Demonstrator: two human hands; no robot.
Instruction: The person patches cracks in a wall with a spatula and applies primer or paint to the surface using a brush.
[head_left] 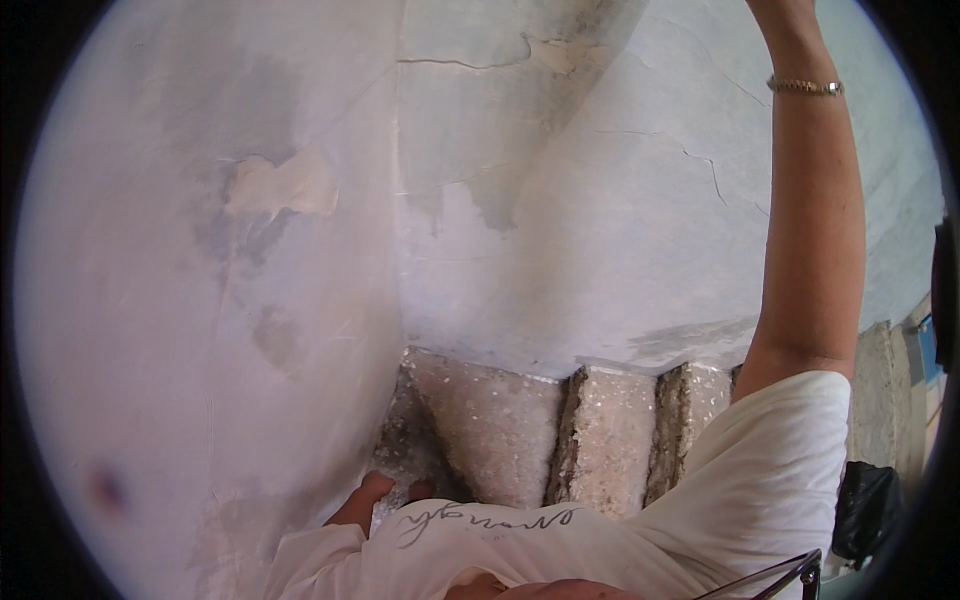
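My right arm (815, 220) is raised along the wall, with a metal bracelet or watch band (806, 87) at the wrist. The hand itself lies beyond the top edge, so anything it holds or touches is hidden. Low beside my left sleeve, a short piece of bare skin (372, 490) shows, apparently my left arm or hand hanging down. Its fingers cannot be made out. The grey-white wall (600, 230) fills most of the view, with cracks and a peeled pale patch (290, 183) left of the corner.
Rough, speckled stone steps (610, 420) run along the wall's foot, their edges worn. My white printed shirt (560, 530) covers the bottom. A black bag-like thing (866, 510) is at the lower right, and a dark eyeglass-like frame (800, 570) crosses the bottom edge.
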